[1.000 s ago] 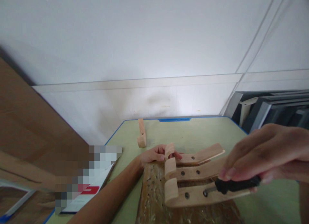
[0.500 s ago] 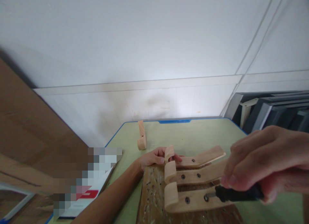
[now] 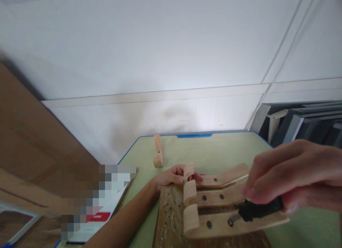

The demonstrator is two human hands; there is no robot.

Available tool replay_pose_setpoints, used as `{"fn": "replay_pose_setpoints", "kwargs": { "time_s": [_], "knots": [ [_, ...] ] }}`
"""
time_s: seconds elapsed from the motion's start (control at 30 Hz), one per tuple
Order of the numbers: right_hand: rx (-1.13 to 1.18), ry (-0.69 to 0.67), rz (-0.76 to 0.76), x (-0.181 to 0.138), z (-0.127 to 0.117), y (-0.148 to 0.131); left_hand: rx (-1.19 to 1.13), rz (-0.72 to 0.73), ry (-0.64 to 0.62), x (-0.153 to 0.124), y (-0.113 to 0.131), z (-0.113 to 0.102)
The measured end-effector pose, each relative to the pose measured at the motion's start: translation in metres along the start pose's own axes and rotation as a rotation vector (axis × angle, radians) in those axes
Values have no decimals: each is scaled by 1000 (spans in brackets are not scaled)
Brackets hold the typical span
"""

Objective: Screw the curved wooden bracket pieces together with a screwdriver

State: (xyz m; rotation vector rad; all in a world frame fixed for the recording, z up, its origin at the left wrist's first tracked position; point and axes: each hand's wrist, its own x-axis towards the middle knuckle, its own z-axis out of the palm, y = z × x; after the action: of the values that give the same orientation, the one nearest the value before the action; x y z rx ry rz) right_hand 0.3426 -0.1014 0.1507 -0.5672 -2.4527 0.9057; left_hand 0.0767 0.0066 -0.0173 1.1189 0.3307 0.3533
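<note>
My right hand [image 3: 294,175] is closed around the black handle of a screwdriver [image 3: 258,208]. Its metal tip meets a screw in the nearest wooden hook [image 3: 219,225], a flat strip with a curled left end. Behind that hook lies a second wooden hook [image 3: 212,200] with two dark screws, then a farthest hook [image 3: 227,176] with a screw showing. All three rest side by side across a worn brown board [image 3: 171,219]. At the farthest hook's curled end, my left hand [image 3: 171,175] grips it, thumb in front; some fingers are hidden behind the wood.
Another wooden hook [image 3: 158,151] lies at the back left of the pale green table [image 3: 187,151]. A white-and-red printed item [image 3: 98,216], partly pixelated, is at the left edge beside a large brown cardboard panel [image 3: 40,151]. Dark flat panels [image 3: 307,119] lean at the right. A wall stands behind.
My right hand and the screwdriver have shifted slightly left and the handle's angle has changed a little, the tip staying at the same screw. My left hand keeps its hold.
</note>
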Motion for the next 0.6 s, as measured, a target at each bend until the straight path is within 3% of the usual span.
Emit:
{"fn": "replay_pose_setpoints", "kwargs": {
  "time_s": [0.37,0.6],
  "knots": [
    [-81,65,-13,4,6,2,-10,-1,3,0,1,0],
    [-347,171,-11,5,8,1,-33,13,-2,0,3,1]
  ]
}}
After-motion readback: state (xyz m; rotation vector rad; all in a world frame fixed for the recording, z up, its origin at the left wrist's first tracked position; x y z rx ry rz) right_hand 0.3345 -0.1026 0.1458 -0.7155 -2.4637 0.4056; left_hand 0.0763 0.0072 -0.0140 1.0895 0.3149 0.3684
